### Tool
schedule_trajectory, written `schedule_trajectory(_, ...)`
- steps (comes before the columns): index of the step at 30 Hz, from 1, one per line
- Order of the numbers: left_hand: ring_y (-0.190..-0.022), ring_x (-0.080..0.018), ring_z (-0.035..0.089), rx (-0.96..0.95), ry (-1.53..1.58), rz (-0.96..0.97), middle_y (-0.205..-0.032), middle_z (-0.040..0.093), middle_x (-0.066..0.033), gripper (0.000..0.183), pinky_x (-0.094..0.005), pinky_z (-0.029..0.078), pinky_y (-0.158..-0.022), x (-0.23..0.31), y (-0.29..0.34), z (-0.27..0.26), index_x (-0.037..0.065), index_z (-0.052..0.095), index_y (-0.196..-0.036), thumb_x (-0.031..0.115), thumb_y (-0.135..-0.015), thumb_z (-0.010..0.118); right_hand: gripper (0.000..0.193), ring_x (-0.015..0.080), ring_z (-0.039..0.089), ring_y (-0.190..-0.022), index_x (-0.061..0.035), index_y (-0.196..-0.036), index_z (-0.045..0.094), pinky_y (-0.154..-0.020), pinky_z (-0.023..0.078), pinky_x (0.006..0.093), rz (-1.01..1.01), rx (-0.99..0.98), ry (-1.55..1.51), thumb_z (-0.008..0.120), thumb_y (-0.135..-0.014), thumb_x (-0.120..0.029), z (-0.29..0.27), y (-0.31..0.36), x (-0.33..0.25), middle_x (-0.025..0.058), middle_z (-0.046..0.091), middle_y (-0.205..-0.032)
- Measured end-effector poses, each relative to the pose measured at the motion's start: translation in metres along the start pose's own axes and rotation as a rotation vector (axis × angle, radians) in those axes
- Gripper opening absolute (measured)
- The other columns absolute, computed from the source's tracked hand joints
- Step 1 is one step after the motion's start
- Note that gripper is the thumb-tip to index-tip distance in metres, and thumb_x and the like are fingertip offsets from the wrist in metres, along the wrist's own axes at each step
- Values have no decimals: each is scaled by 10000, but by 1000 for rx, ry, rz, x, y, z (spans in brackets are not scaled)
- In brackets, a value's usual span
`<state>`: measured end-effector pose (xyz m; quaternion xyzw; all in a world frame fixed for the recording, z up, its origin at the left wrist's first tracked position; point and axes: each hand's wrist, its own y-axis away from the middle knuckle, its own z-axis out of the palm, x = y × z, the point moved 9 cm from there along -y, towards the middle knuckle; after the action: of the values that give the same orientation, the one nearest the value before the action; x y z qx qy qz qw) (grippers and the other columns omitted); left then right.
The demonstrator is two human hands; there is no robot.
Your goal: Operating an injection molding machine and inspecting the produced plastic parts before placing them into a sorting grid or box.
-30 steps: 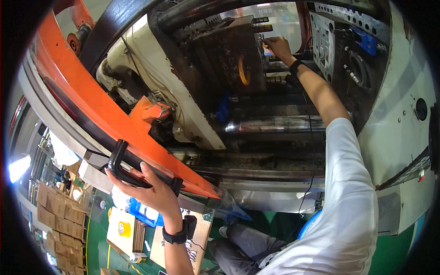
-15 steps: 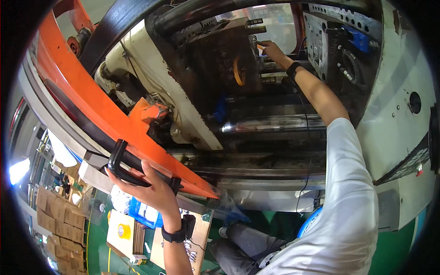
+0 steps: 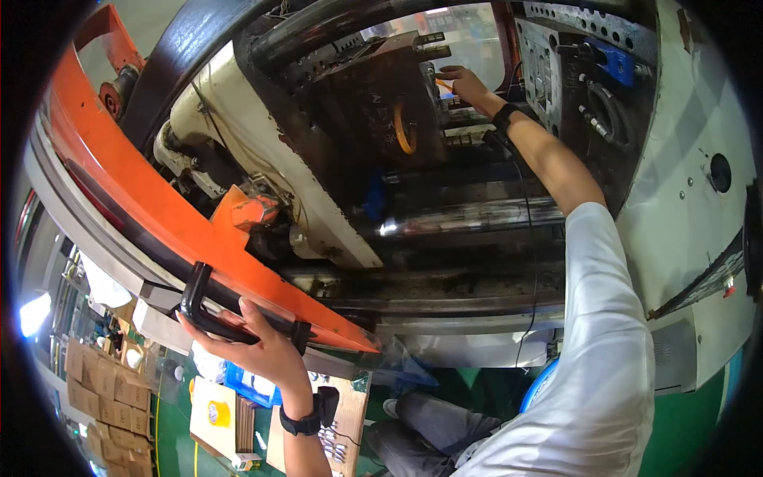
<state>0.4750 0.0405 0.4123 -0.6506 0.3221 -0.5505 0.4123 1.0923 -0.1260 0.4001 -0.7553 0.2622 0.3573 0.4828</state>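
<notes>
My left hand [image 3: 266, 354] is wrapped around a black handle [image 3: 214, 318] on the orange sliding door [image 3: 167, 203] of a large machine, with the thumb on one side of the bar. My right arm reaches deep into the machine. The right hand [image 3: 470, 86] is at the inner side of a dark steel mould block [image 3: 389, 107], fingers bent toward its face. A small orange bit shows under those fingertips; whether it is held I cannot make out. An orange loop [image 3: 404, 129] hangs on the mould block's near side.
The other mould half [image 3: 542, 75] with hoses [image 3: 608, 115] stands right of my right hand. Below the arm run shiny metal bars [image 3: 469, 216] and a thin black cable [image 3: 531, 278]. Cardboard boxes [image 3: 103, 381], a blue tray [image 3: 250, 384] and a yellow tape roll [image 3: 218, 413] are at lower left.
The view has shifted slightly, so the machine sits a little more to the left. My right fingertips have moved slightly along the mould face; my left hand stays on the handle.
</notes>
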Motion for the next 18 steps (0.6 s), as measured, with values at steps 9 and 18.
schedule_trajectory(9, -1160, -216, 476, 35, 88, 23, -1472, 365, -176, 787, -295, 412, -956, 2, -1, -1, -6, 188, -1546, 182, -958, 677, 561, 153, 588, -993, -22, -1339, 598, -774, 463, 269, -37, 65, -202, 377, -831, 62, 14, -7, 21, 109, 607, -1345)
schedule_trajectory(18, -783, -71, 417, -95, 261, -87, -993, 451, -10, 859, -195, 389, -604, 9, -1, -1, 73, 159, -1573, 53, -909, 703, 393, 261, 639, -743, -64, -1208, 687, -688, 478, 413, 305, 452, -141, 494, -871, -125, -25, 19, 29, 118, 715, -926)
